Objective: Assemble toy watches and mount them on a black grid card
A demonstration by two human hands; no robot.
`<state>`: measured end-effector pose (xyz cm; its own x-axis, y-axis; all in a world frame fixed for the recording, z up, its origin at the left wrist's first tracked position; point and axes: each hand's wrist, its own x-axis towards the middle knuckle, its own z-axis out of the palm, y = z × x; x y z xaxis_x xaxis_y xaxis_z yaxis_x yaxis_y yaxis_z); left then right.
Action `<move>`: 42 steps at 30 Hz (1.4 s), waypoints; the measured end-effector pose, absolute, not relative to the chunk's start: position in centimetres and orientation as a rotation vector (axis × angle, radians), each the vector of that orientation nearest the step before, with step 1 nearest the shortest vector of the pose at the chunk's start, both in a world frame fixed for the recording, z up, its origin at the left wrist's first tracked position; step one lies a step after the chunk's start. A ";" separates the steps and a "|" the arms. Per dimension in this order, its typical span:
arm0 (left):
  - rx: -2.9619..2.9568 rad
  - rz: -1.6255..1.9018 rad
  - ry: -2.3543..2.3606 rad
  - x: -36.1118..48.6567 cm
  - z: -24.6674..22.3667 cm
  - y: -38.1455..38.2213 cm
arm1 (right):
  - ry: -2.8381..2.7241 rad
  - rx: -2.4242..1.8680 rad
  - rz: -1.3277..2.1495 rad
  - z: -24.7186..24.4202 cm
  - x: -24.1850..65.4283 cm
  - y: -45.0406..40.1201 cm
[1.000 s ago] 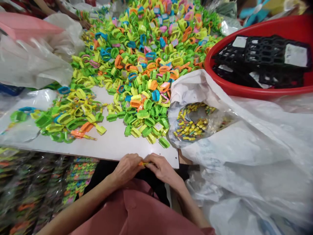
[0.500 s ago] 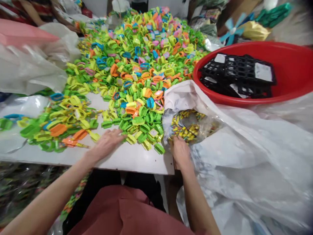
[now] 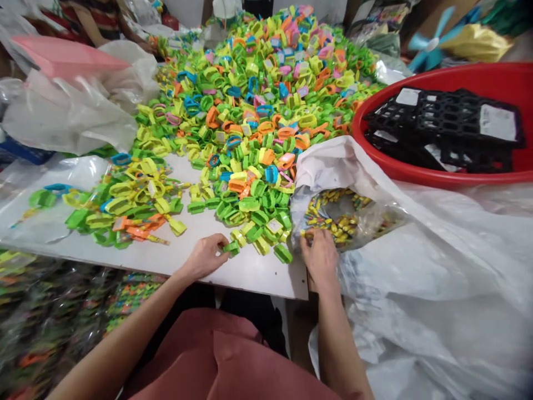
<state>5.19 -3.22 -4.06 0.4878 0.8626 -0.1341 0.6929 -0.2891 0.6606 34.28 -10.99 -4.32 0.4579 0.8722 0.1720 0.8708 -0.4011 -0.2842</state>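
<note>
"Left hand (image 3: pixel 206 256) now pinches one green piece (image 3: pixel 231 248) where, earlier, it reaches flat-fingered to the pile (image 3: pixel 258 128). And the right?"

"Right hand (image 3: pixel 321 255) bends at the mouth of one white bag (image 3: pixel 416 266), touching yellow sticks (image 3: pixel 343 225), too many to count; whether its fingers grip any, one cannot tell."

"How does the green piece lie?"

"Between the left fingertips, over the bench (image 3: pixel 258 278), long axis roughly sideways, left hand nearer."

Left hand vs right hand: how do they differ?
Left hand pinches a green plastic piece; right hand has its fingertips at yellow sticks, grip unclear.
Left hand is over the white tabletop; right hand is at the mouth of the white bag.
Both are bare, fingers bent.
</note>
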 end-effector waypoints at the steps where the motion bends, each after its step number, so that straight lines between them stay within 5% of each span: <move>1: 1.980 0.341 1.288 5.6 -4.3 -3.5 | -1.488 -2.261 0.031 -3.8 33.6 -11.3; 9: 1.670 0.490 1.139 8.0 -4.6 -4.4 | -1.741 -1.742 0.576 -2.9 24.5 -11.5; 15: 1.768 0.477 1.110 7.9 -4.1 -4.7 | -1.686 -1.591 0.679 -3.5 25.0 -11.4; 30: 2.195 0.320 1.046 7.6 -3.6 -5.9 | -1.820 -1.560 0.805 -3.2 26.4 -12.5; 37: 2.539 0.131 0.897 7.7 -4.8 -9.2 | -1.917 -1.589 1.252 -2.4 26.6 -14.2; 42: 2.664 0.088 1.537 3.1 0.4 -3.0 | -1.696 -1.805 0.867 -3.3 30.5 -12.9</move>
<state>3.06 -2.98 0.40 0.4999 0.8659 0.0175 0.8622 -0.4995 0.0843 30.46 -12.95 -3.34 0.0152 0.9943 -0.1051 0.6680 -0.0883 -0.7389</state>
